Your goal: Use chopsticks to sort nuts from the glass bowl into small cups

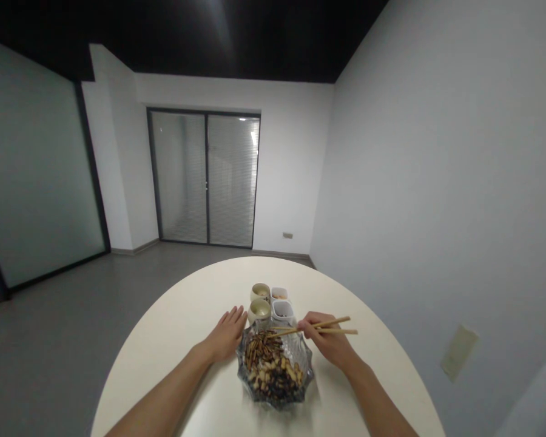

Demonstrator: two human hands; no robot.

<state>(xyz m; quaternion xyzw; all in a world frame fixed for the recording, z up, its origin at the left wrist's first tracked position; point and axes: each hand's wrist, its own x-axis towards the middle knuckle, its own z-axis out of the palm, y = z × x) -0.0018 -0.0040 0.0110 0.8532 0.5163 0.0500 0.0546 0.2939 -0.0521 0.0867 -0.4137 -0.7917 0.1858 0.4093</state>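
Observation:
A faceted glass bowl (301, 351) sits at the near middle of the round cream table (195, 364), heaped with a mix of tan nuts (270, 367) and dark striped seeds. My right hand (325, 340) is shut on a pair of wooden chopsticks (332, 325), whose tips reach over the bowl's far side. My left hand (227, 335) lies flat with its fingers apart, just left of the bowl. It holds nothing. Its fingertips are near a cream ceramic cup (259, 311).
Behind the first cup stands a second cream cup (260, 292). To their right are two small white square containers (283, 312) (279, 294). Beyond the table's far edge lie a grey floor, a blinds-covered glass door, and a white wall close on the right.

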